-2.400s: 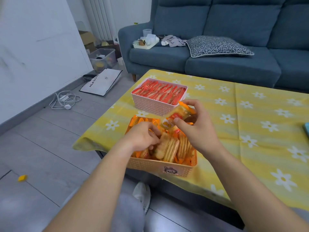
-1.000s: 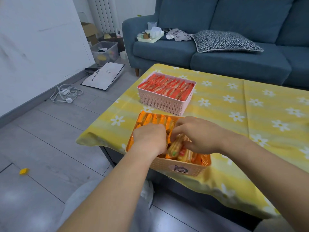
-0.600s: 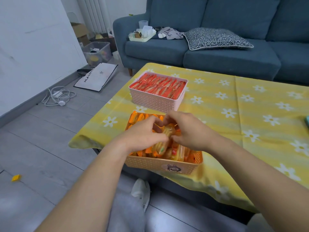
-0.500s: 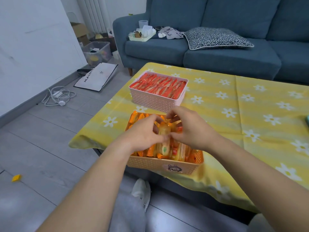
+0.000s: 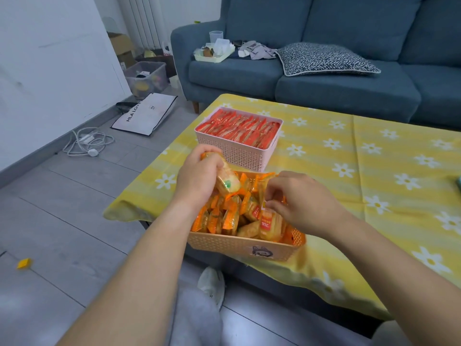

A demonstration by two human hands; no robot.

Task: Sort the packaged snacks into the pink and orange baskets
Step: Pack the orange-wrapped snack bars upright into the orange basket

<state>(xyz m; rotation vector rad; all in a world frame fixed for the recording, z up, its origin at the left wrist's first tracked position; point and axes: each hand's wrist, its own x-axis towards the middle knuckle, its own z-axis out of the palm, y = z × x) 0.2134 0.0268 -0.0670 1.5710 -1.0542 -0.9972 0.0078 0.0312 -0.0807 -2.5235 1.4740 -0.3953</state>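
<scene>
An orange basket [image 5: 239,247] sits at the table's near edge, packed with several orange-wrapped cracker packs [image 5: 225,216]. Behind it stands a pink basket [image 5: 235,154] full of red snack packs [image 5: 239,127]. My left hand [image 5: 197,177] grips one clear cracker pack with a green mark [image 5: 228,182], lifted above the orange basket's far left corner. My right hand [image 5: 298,202] hovers over the orange basket's right side, fingers curled and pinching the top of a pack [image 5: 268,216] among the others.
A yellow flowered cloth [image 5: 361,171] covers the table. A blue sofa [image 5: 324,78] with a patterned cushion [image 5: 324,58] and a tray stands behind. A white bag [image 5: 146,113], a cable [image 5: 86,143] and a storage box lie on the grey floor at left. My shoe [image 5: 212,283] is under the table edge.
My left hand has lifted a cracker pack up and left out of the orange basket. My right hand let go of it and dropped to the packs on the basket's right side.
</scene>
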